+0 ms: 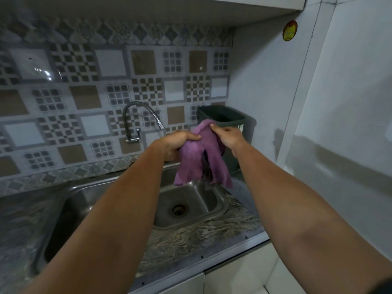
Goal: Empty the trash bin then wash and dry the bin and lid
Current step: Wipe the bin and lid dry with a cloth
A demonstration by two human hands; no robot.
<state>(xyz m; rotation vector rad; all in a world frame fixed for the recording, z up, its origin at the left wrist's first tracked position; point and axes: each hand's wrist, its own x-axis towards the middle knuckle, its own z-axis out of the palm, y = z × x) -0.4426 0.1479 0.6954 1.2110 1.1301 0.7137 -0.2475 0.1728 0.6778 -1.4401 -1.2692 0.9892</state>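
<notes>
A purple cloth with a dark tear down its middle hangs above the steel sink. My left hand grips its upper left part. My right hand pinches its top right edge. Behind the cloth, a dark green trash bin stands upright and open on the counter in the right corner, partly hidden by the cloth and my right hand. I see no lid.
A curved flexible faucet comes off the patterned tile wall, left of the bin. The speckled stone counter surrounds the sink. A white wall closes the right side. White cabinet fronts sit below the counter edge.
</notes>
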